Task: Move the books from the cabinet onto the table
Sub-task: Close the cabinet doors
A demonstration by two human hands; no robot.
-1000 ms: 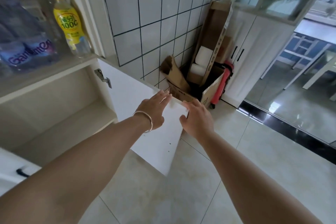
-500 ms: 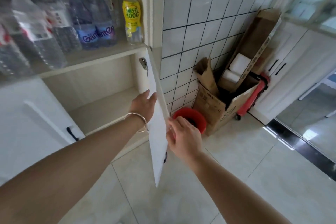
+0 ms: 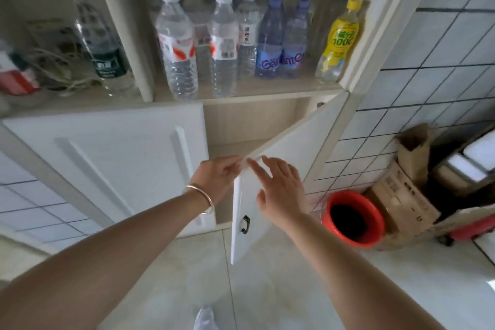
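- The tall white wooden cabinet (image 3: pixel 112 169) fills most of the view: its left lower door is closed, its right lower white panel door (image 3: pixel 284 153) stands partly open, and the pale wood compartment (image 3: pixel 249 120) behind it shows no books in the part that can be seen.
- The books are not in view anywhere, and no table shows either; whether any lie deeper in the compartment cannot be told.
- Judged from this, the step in hand is working the door, either a close after emptying the shelf or an opening to search it; the door's direction cannot be told.
- If books remain, the next move calls for swinging the door wide, then reaching into the compartment with both hands free.
- The open shelf above holds a row of clear and blue plastic water bottles (image 3: pixel 222 43) and one yellow-labelled drink bottle (image 3: pixel 338 40) at its right end.
- The floor is glossy pale tile (image 3: pixel 267 284); the wall at right is white tile with dark grout.
- A torn brown cardboard box (image 3: pixel 401 195) stands by the wall, with a round red plastic bucket (image 3: pixel 352 218) just beside it.
- The right hand (image 3: pixel 281 190) lies with fingers straight against the door's outer face, holding nothing.
- The left hand (image 3: pixel 217 177), a metal bangle at its wrist, pinches the door's top corner with curled fingers.
- A small black handle (image 3: pixel 245 224) sits low on the door, untouched.
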